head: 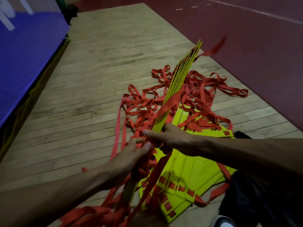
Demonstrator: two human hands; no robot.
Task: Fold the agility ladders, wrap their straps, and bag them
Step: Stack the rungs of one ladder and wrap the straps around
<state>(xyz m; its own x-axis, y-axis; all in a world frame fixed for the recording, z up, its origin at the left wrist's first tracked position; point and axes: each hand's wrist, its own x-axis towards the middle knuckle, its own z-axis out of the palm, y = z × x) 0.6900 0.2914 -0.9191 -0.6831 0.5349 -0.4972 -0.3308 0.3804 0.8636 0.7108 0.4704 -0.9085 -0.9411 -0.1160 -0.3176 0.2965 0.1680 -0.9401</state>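
A stacked bundle of yellow ladder rungs (181,77) stands on edge, slanting up and away from me. My right hand (165,138) grips the bundle near its middle, thumb across the top. A red strap (170,102) runs diagonally over the bundle. My left hand (131,153) sits just left of the right one and pinches red strap at the bundle's side. More yellow rungs (185,169) lie flat on the floor under my arms, threaded with red webbing. A tangle of loose red straps (201,89) spreads behind them.
The wooden floor (91,79) stretches ahead and left. A blue padded mat (27,54) lines the left side. Dark red court surface (246,38) runs along the right. A dark bag or cloth (262,202) and a shoe (224,222) lie at the lower right.
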